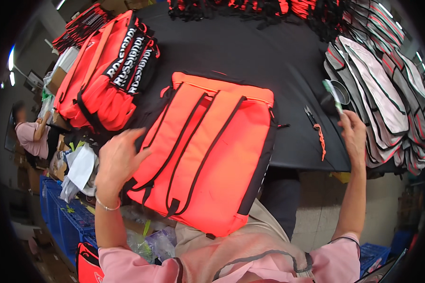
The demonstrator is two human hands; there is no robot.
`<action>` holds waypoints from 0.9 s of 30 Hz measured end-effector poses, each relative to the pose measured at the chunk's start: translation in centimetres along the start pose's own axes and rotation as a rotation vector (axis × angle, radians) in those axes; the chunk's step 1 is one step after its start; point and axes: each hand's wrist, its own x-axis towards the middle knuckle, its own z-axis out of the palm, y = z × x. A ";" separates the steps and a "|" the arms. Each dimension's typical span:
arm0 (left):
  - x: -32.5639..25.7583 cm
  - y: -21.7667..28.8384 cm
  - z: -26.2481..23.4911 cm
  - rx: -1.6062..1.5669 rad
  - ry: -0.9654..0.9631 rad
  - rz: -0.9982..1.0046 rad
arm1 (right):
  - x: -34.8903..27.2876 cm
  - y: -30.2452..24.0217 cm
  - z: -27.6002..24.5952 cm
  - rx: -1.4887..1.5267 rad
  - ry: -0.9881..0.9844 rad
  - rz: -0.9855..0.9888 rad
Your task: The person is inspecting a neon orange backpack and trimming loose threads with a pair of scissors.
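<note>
An orange-red backpack [212,155] with black trim lies across the table edge and my lap, its two shoulder straps facing up. At its left side is my left hand [120,158], fingers apart and holding nothing; the thumb reaches over the bag's edge. Off to the right, my right hand [353,132] is closed on the handle of a small white and green brush [334,96]. The brush stands over a small round dish [341,91]. Between the bag and my right hand lie thread snips [309,113] with an orange cord tied on.
Similar orange backpacks [99,75] are stacked at the left of the black table [198,42]. Grey and pink fabric panels [373,89] pile up on the right, black and red straps [250,7] at the back. Blue crates [63,207] and another person [33,134] are at far left.
</note>
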 end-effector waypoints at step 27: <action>4.5 12.5 19.0 -0.464 0.356 0.331 | 0.6 -9.9 18.9 -0.618 -0.575 -0.739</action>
